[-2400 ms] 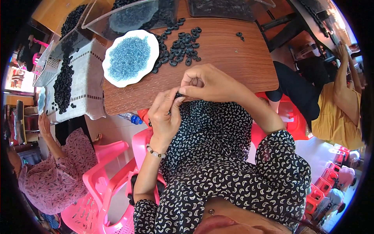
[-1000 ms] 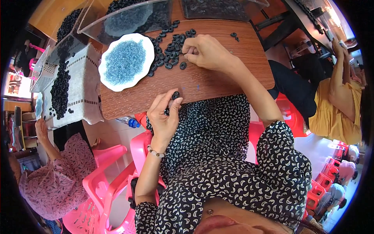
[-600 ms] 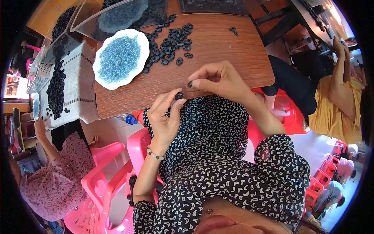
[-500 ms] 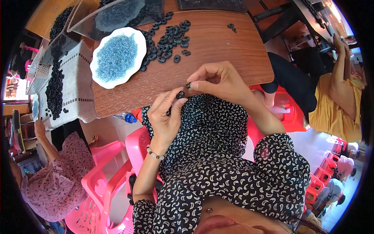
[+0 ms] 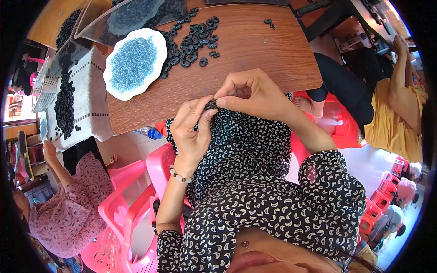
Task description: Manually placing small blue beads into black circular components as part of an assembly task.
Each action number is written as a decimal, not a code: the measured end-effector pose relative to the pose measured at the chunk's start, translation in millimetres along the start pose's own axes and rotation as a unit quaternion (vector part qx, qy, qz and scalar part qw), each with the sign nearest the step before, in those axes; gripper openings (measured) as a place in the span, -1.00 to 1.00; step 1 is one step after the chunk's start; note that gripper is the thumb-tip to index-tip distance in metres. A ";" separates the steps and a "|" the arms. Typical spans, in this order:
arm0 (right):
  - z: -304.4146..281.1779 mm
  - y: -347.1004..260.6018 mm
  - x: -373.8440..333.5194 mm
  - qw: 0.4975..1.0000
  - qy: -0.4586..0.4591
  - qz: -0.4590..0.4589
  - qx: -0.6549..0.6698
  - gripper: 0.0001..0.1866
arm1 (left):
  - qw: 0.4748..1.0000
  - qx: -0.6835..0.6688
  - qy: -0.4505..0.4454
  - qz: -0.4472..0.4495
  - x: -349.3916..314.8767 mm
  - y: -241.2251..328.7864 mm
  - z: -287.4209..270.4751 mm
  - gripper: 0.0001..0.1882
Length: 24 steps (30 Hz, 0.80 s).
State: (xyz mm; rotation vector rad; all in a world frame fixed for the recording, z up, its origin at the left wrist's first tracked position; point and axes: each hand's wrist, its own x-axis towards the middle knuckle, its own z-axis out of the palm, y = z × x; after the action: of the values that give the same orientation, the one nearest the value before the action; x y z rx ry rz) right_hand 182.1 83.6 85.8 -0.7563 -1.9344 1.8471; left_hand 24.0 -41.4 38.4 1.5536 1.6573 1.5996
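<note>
Just beyond the table's near edge, my left hand (image 5: pixel 189 129) pinches a small oval black plastic piece (image 5: pixel 210 105) between thumb and fingers. My right hand (image 5: pixel 255 95) meets it from the other side, its thumb and index fingertip closed on the small black part against that piece. The fingertips hide most of both parts, so I cannot tell how they fit together. On the wooden table (image 5: pixel 259 57) lie several loose black oval pieces (image 5: pixel 193 43). Beside them, a white scalloped plate (image 5: pixel 161 51) holds many tiny clear bluish pieces (image 5: pixel 133 63).
A clear plastic bin (image 5: pixel 102 29) stands behind the plate. Two small black parts (image 5: pixel 268 22) lie at the far right. Left, a cloth-covered table (image 5: pixel 93 93) bears a black heap (image 5: pixel 66 107). A person in pink (image 5: pixel 68 204) and one in yellow (image 5: pixel 389 123) sit at either side.
My right hand has moved slightly left, bringing its small black part from a short gap away into contact with the piece in my left hand. The view has shifted slightly.
</note>
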 end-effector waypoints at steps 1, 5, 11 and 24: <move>0.1 -1.0 -0.4 1.000 0.001 0.000 0.001 -0.85 | 1.000 0.000 -0.004 0.000 -0.1 0.4 0.5 -0.71; -0.8 -3.5 -2.3 1.000 -0.002 0.007 -0.013 -0.89 | 1.000 -0.001 -0.006 0.022 -1.3 -2.8 2.8 -0.70; -2.5 -12.9 -3.9 0.995 -0.008 0.011 -0.098 -0.91 | 0.999 -0.005 -0.032 0.007 -3.9 -4.3 4.7 -0.72; 1.2 -11.2 -8.4 0.966 0.020 -0.089 -0.243 -0.84 | 0.996 0.027 -0.085 0.015 -3.7 -2.8 6.6 -0.74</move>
State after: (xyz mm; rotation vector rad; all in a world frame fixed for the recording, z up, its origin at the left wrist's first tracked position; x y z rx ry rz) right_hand 186.6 77.5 97.7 -0.7176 -2.3731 1.2546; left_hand 29.5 -40.8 32.5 1.6976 1.6057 1.4040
